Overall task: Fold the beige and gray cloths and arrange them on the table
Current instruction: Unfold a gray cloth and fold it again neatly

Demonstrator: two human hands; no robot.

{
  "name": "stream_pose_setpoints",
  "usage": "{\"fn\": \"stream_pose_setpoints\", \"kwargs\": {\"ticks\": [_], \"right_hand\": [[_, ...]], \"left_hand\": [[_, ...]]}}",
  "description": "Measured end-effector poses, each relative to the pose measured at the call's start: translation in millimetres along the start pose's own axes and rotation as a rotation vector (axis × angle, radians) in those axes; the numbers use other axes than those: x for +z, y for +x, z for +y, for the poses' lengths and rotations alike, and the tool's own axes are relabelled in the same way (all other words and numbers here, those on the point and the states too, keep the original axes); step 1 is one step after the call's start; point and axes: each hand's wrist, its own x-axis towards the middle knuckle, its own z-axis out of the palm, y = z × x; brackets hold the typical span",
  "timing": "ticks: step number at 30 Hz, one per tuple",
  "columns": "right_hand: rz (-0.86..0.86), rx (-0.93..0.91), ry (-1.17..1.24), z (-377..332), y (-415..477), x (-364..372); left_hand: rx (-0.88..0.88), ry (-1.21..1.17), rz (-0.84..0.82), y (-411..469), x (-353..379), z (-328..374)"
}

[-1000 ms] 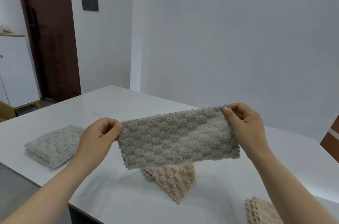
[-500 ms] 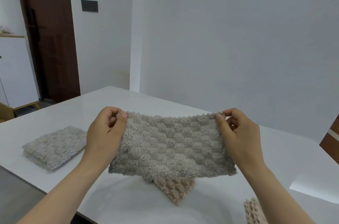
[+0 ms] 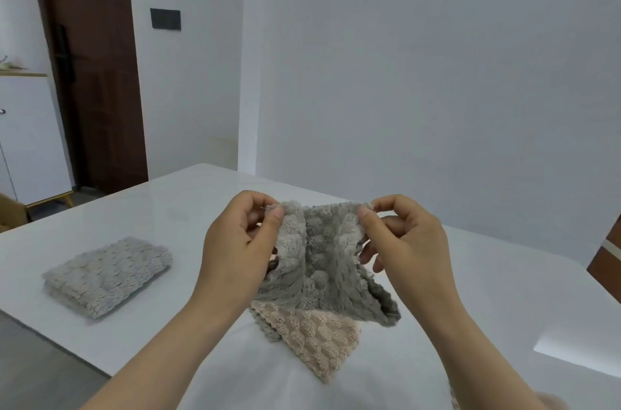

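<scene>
I hold a gray textured cloth above the white table. My left hand pinches its upper left corner and my right hand pinches its upper right corner. The two hands are close together, so the cloth sags in a fold between them. Under it a beige cloth lies on the table, partly hidden by the gray one. A folded gray cloth rests on the table at the left.
The table's near left edge runs diagonally, with floor below it. A dark brown door and a white cabinet stand at the far left. White walls rise behind the table.
My hands have moved toward each other, bringing the gray cloth's two upper corners together. The cloth went from stretched flat to sagging in a fold.
</scene>
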Motion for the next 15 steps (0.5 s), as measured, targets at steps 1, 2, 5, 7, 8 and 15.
{"fn": "stream_pose_setpoints", "kwargs": {"ticks": [1, 2, 5, 7, 8, 15], "right_hand": [[-0.01, 0.006, 0.01, -1.5, -1.1, 1.2], [-0.019, 0.012, 0.015, -2.5, -2.1, 2.8], [-0.047, 0.019, 0.005, -5.0, -5.3, 6.5], [-0.068, 0.019, -0.006, -5.6, -6.8, 7.8], [-0.079, 0.018, -0.013, -5.6, -7.3, 8.4], [-0.156, -0.017, 0.005, -5.3, -9.8, 9.8]], "left_hand": [[-0.008, -0.002, -0.009, -1.2, 1.5, 1.4], [-0.013, -0.001, -0.015, -2.5, 2.8, 3.3], [-0.042, -0.006, -0.042, -7.1, 5.8, 11.0], [-0.076, -0.03, -0.065, -9.2, 6.8, 16.1], [-0.087, -0.039, -0.073, -9.7, 7.1, 17.9], [-0.176, -0.127, -0.149, -12.7, 7.3, 26.6]]}}
